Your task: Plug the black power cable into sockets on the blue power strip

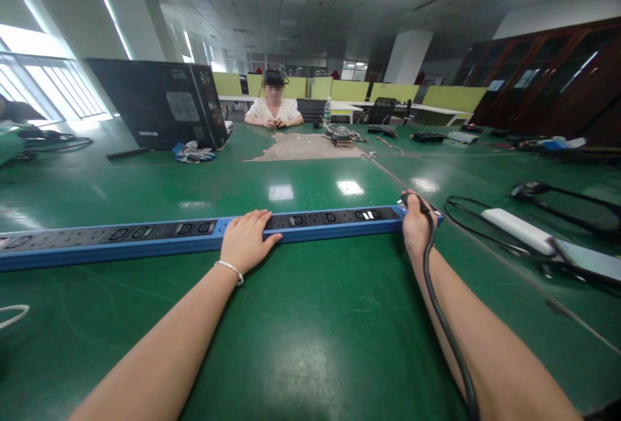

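The right hand (416, 224) is closed around a black plug (425, 207) at the right end of a blue power strip (167, 232); whether the plug sits in anything there is hidden by the fingers. From this grip a black cable (436, 308) drops toward the wearer, lying along the right forearm. The strip stretches away to the left of the grip across the green table (310, 317), past the edge of view. The left hand (246, 237) is not clasped: it lies palm down over the strip, thumb and fingers apart, well to the left of the plug. Between the two hands runs a row of black sockets (314, 219), no plug visible in them, and more sockets line the strip beyond the left hand. Just right of the grip, a long white object (519, 230) lies among dark cords. Far ahead and to the left of the grip stands a clear bottle (328, 110), upright; how full it is cannot be told. Left of the bottle, a co-worker (274, 110) in a white top sits at the table. Farther left, a black computer case (160, 107) has gloves (194, 152) beside it. Well beyond the grip, to its right, a brown cabinet (553, 72) has glazed doors, its contents too dark to make out
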Available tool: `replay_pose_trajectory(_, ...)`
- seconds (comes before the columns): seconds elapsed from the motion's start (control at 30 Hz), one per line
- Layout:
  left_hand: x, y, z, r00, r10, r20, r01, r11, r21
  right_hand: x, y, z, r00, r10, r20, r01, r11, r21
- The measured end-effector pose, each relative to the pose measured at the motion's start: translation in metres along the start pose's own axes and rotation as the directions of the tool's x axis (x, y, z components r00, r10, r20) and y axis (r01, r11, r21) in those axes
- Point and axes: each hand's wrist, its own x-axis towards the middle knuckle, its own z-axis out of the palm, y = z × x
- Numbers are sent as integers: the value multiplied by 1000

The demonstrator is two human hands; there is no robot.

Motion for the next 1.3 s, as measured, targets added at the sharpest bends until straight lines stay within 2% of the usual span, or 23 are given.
replay_pose_trajectory(0.07,0,0,0,1000,2,-7,-2,1000,-12,-1,-8,2,998,52,-33,-47,989,142)
replay_pose_trajectory(0.2,0,0,1,1000,2,-17,-3,1000,-23,-14,-34,11,979,62,194,-97,979,177)
replay_pose_trajectory(0.27,0,0,1,1000,2,-21,-2,1000,-21,-21,-45,17,959,49,278,-92,985,143)
replay_pose_trajectory(0.37,0,0,0,1000,5,-30,-5,1000,-17,-30,-59,24,929,10,371,-13,1000,4)
replay_pose_trajectory(0.47,0,1,0,999,5,-32,-6,1000,-18,-34,-68,28,911,-11,412,52,995,-90)
replay_pose_trajectory(0.63,0,1,0,1000,-1,-31,1,1000,-23,-40,-82,34,891,25,454,57,985,-165)
replay_pose_trajectory(0.77,0,1,1,999,1,-38,-2,999,-32,-47,-87,41,894,66,443,58,963,-261)
replay_pose_trajectory(0.97,1,1,1,999,-2,-37,2,1000,-9,-61,-85,45,936,-30,350,156,928,-339)
replay_pose_trajectory(1.3,0,0,2,999,-14,-34,14,1000,-12,-69,-84,41,943,-71,325,200,903,-381)
